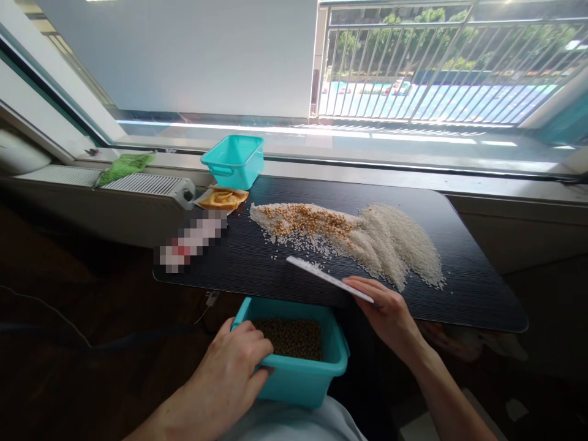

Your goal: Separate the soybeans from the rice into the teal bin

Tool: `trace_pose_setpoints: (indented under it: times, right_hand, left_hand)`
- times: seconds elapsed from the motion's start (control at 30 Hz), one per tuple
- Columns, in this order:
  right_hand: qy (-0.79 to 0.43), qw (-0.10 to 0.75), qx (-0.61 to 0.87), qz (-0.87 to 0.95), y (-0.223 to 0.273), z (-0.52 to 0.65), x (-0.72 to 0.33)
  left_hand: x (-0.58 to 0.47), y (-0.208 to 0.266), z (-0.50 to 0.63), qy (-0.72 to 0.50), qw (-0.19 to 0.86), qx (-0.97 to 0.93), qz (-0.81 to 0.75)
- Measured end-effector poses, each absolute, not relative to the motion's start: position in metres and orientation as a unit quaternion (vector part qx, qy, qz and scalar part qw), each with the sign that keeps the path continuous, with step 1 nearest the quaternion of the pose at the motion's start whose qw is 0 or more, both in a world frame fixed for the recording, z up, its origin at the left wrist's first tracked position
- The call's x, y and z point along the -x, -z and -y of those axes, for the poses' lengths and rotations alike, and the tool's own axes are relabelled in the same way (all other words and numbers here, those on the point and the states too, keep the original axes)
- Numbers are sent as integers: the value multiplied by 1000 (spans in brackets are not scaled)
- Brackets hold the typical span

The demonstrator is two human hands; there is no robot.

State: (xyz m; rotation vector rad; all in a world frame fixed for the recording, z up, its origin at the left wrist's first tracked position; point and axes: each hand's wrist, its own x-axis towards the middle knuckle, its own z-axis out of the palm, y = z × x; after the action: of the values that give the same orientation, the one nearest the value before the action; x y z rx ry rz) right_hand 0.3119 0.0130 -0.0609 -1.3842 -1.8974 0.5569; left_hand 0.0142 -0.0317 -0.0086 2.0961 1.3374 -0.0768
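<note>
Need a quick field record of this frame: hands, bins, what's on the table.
left hand: grips rim of near teal bin
near bin contents: brown beans
right hand: holds thin white card, tilted, a few grains on it
table: black; white rice spread out, yellow beans mixed in at left
far teal bin: at back edge

left hand low and curled in a grip, right hand raised, fingers pinched, forearm extended
</note>
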Motion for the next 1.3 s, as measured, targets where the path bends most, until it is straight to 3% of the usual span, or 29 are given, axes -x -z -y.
trace_pose_setpoints:
  times: [0.27, 0.5, 1.03, 1.3]
  right_hand:
    - [-110, 410, 607, 672, 52, -50, -336]
    - [-54, 372, 688, 621, 38, -58, -360]
    - [-145, 384, 618, 671, 45, -51, -324]
    - [-199, 364, 653, 634, 45, -85, -323]
  left_hand:
    - [-15, 11, 30, 33, 309, -802, -510]
    - [-15, 9, 28, 47, 313, -807, -498]
    - [-12, 12, 30, 26, 302, -808, -505]
    - [-14, 11, 29, 32, 299, -807, -508]
